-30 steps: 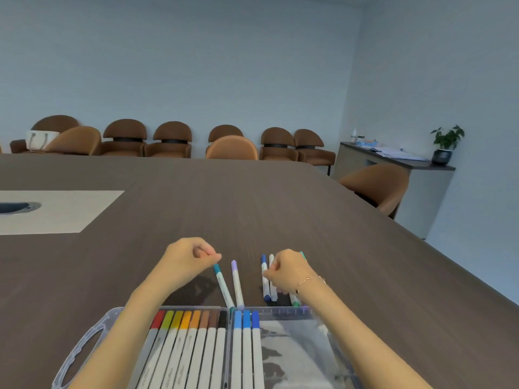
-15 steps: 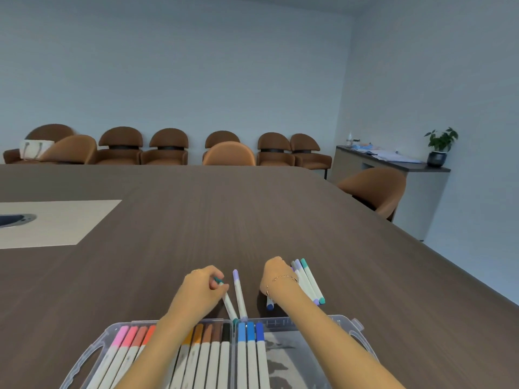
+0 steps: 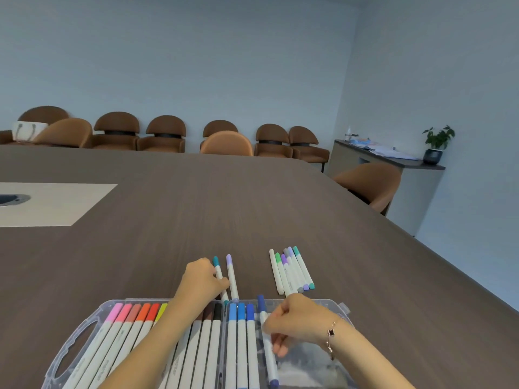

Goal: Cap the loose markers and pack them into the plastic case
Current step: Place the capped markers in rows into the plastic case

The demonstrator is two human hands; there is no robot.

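Note:
The clear plastic case (image 3: 84,328) lies at the table's near edge, with capped markers in rows: pinks to black on the left, three blues right of the divider. My right hand (image 3: 299,321) is over the case's right half, shut on a dark blue marker (image 3: 268,346) beside the blue ones. My left hand (image 3: 200,282) is just beyond the case, its fingers closed on a teal marker (image 3: 218,272). A lilac marker (image 3: 232,276) lies right beside it. Several loose markers (image 3: 292,272) lie in a bunch further right on the table.
The dark wooden table (image 3: 252,209) stretches far ahead, with a light inset panel (image 3: 53,203) at the left. Brown chairs (image 3: 226,143) line the far side and one stands at the right edge (image 3: 370,183). A sideboard with a plant (image 3: 436,141) is at the right wall.
My right hand left the marker bunch and came back over the case carrying the dark blue marker. My left hand stayed on the teal marker. The view tilted down slightly.

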